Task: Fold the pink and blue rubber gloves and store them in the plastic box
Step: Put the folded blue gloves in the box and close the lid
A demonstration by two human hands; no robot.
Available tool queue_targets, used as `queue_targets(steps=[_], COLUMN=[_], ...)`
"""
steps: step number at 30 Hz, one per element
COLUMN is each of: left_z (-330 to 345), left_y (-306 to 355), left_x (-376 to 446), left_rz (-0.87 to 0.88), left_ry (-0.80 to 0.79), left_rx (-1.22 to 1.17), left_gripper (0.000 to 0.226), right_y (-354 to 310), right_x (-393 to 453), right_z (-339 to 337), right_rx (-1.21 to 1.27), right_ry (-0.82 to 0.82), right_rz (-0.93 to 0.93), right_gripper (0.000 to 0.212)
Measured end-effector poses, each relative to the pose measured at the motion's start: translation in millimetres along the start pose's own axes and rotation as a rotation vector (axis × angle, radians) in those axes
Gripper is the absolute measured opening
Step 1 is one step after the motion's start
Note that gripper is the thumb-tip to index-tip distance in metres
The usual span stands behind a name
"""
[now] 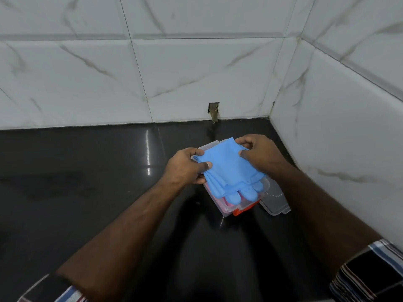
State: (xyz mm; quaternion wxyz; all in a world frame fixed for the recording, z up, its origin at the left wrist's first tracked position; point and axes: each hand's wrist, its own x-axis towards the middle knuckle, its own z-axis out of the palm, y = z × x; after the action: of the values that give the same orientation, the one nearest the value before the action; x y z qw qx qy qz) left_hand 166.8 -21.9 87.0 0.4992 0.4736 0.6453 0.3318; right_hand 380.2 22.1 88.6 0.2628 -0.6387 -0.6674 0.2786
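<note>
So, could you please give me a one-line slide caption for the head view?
Both hands, left and right, hold folded blue gloves over the clear plastic box containing pink gloves.

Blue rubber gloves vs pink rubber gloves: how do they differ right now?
The blue rubber gloves are held above the clear plastic box, gripped by the left hand and right hand; the pink rubber gloves already lie inside it. Blue is fully visible, pink mostly hidden beneath.
</note>
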Motion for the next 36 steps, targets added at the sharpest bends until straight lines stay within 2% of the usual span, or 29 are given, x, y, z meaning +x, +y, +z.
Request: queue_targets(steps=[8,16,19,22,25,27,31,33,36], left_z=[2.9,-0.3,-10.4,-14.6,-0.4,13.4,26.7,25.8,23.5], left_y=[-7.5,-15.9,-13.9,-3.0,11.7,22.4,36.4,39.7,42.8], left_x=[3.6,12.0,15.3,15.6,22.7,31.6,49.6,53.9,56.2], left_rz=[0.006,0.162,0.324,0.554,0.785,0.853,0.873,0.861,0.843], left_ry=[0.018,0.050,0.103,0.125,-0.036,-0.162,-0.338,-0.391,-0.445], left_rx=[-0.005,0.357,0.553,0.645,0.839,1.008,1.305,1.361,1.397], left_gripper=[0.041,0.050,0.044,0.036,0.037,0.042,0.054,0.057,0.060], right_y=[1.7,-0.2,-5.5,-1.9,7.5,12.5,17.5,18.3,20.8], right_x=[8.7,8.8,3.0,-10.2,-28.7,-38.1,-48.2,-50.6,-53.8], right_z=[2.6,-1.8,-18.0,-36.8,-37.9,-29.4,-17.7,-14.8,-10.0], right_rx=[-0.193,-0.303,-0.259,-0.250,-0.338,-0.356,-0.308,-0.275,-0.320], right_ry=[-0.041,-0.058,-0.026,0.058,0.032,-0.006,0.078,0.123,0.081], right_rz=[-0.027,-0.094,-0.079,-0.078,-0.081,-0.100,-0.158,-0.167,-0.203], right_gripper=[0.032,0.038,0.036,0.032,0.027,0.025,0.024,0.029,0.038])
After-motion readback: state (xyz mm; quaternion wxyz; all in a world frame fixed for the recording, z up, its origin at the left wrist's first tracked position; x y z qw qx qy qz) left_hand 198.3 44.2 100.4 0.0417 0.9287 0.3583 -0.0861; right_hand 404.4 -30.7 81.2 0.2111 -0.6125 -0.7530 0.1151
